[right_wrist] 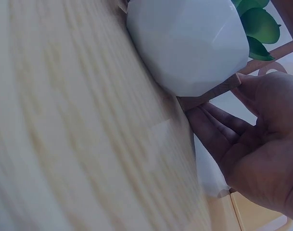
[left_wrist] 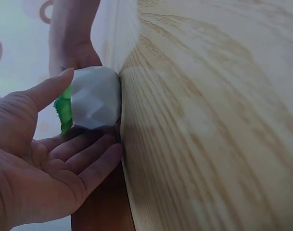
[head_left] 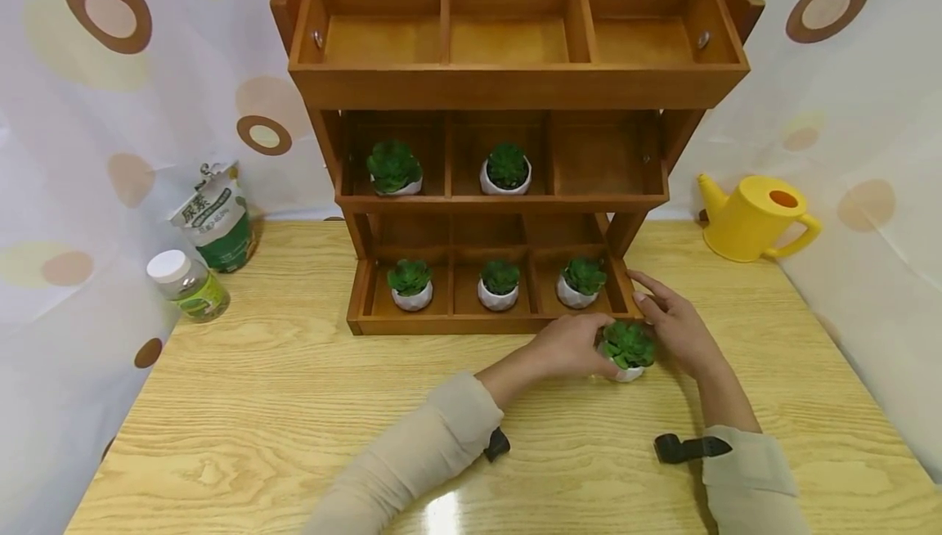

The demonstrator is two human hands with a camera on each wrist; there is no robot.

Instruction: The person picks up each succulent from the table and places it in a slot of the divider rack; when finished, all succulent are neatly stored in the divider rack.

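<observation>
A potted succulent (head_left: 628, 345) in a white faceted pot (left_wrist: 96, 97) stands on the table just before the shelf's right front corner. My left hand (head_left: 576, 345) holds it from the left, thumb on one side of the pot and fingers on the other. At the lowest tier's right end, my right hand (head_left: 680, 329) grips the corner of the wooden shelf (head_left: 456, 325). The right wrist view shows the thumb and fingers of that hand (right_wrist: 261, 139) on either side of the wood, partly hidden behind the pot.
Three succulents (head_left: 496, 298) sit in the lowest tier, one per compartment. Two more (head_left: 506, 175) occupy the middle tier's left and centre compartments. A yellow watering can (head_left: 746, 220) stands at right. At left are a white-lidded jar (head_left: 193, 289) and a green-white pouch (head_left: 219, 224).
</observation>
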